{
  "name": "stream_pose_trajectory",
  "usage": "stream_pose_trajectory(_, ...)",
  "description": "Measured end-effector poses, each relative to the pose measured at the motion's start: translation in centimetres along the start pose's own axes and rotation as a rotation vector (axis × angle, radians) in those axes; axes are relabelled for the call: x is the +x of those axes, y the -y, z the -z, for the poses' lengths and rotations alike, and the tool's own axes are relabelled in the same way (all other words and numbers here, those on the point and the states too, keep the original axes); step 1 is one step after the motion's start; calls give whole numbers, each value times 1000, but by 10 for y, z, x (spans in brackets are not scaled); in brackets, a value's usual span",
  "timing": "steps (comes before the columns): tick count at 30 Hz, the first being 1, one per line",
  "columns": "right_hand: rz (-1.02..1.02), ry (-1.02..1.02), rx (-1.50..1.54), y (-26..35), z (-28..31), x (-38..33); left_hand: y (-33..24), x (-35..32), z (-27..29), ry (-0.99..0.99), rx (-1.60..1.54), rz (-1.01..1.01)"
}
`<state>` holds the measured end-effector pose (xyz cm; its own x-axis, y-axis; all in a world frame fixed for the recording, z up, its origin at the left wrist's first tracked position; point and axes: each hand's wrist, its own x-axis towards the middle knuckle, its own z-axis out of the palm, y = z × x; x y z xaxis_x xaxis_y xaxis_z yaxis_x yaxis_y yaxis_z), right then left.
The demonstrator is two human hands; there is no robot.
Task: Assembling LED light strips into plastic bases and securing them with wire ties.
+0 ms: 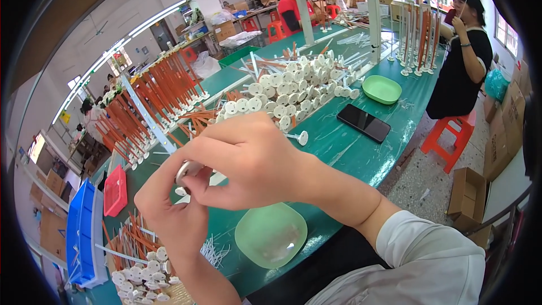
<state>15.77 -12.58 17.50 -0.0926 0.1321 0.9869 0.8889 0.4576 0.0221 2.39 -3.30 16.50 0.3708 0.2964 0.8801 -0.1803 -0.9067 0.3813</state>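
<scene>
Raised over the green bench, my two hands meet in front of me. My right hand (257, 155) reaches across from the right, fingers bent and closed on a white round disc-shaped piece (187, 171). From below, my left hand (169, 212) closes on the same piece; my fingers cover much of it, and whether a rod is attached is hidden. Beyond them lies a heap of rods with white round ends (282, 97), and one loose rod's white round end (303, 138) lies nearer. Below my right hand is a pale green dish (272, 243).
A black phone (364, 123) and another green dish (382, 90) lie on the right. Brown rods (169, 87) stand in rows at the left, near a red basket (116, 191), blue bin (81, 231) and second heap (141, 277). A person in black (463, 68) sits at the far right.
</scene>
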Motion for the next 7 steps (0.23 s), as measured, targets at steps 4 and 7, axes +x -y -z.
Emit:
stream_pose_trajectory(4,43,65,-102,0,11,3,-9,4,-5,-1,86,-47)
stream_pose_trajectory(7,81,101,-89,-7,10,0,-8,4,-2,-16,-9,-23)
